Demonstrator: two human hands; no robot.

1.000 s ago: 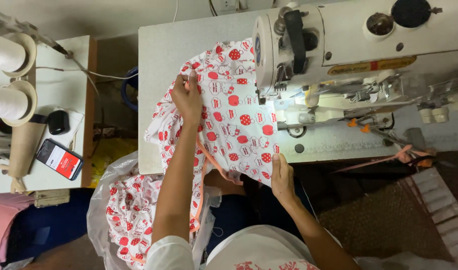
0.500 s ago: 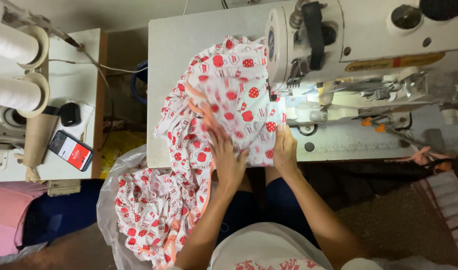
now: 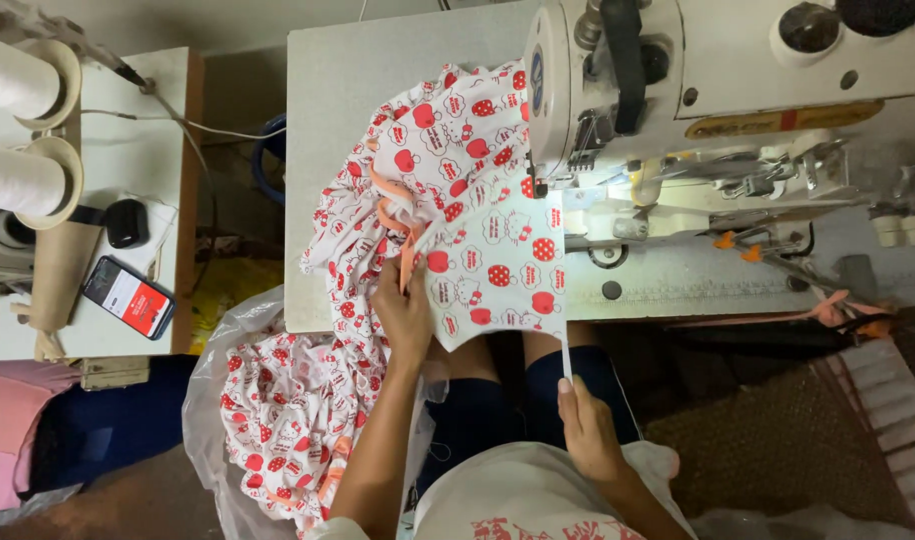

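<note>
Positioning printed fabric [image 3: 478,230] at the sewing machine [image 3: 678,110], by the look of it: white cloth with red apples and dots, bunched on the table [image 3: 358,90] and spread flat under the machine head. Left hand [image 3: 403,315] pressed on the cloth at the table's near edge, fingers apparently pinching a peach trim strip [image 3: 406,262]. Right hand [image 3: 588,430] low over the lap, thumb and fingers closed on a thin white strip [image 3: 567,355] hanging from the cloth's lower corner. Next move judged to call for drawing that strip taut and squaring the edge toward the needle. Surplus cloth spilling leftward into a clear plastic bag [image 3: 213,400]; risk of drag or snagging. Side table [image 3: 168,130] at left carrying thread cones [image 3: 18,120], a phone [image 3: 128,297] and a small black case [image 3: 128,222].
</note>
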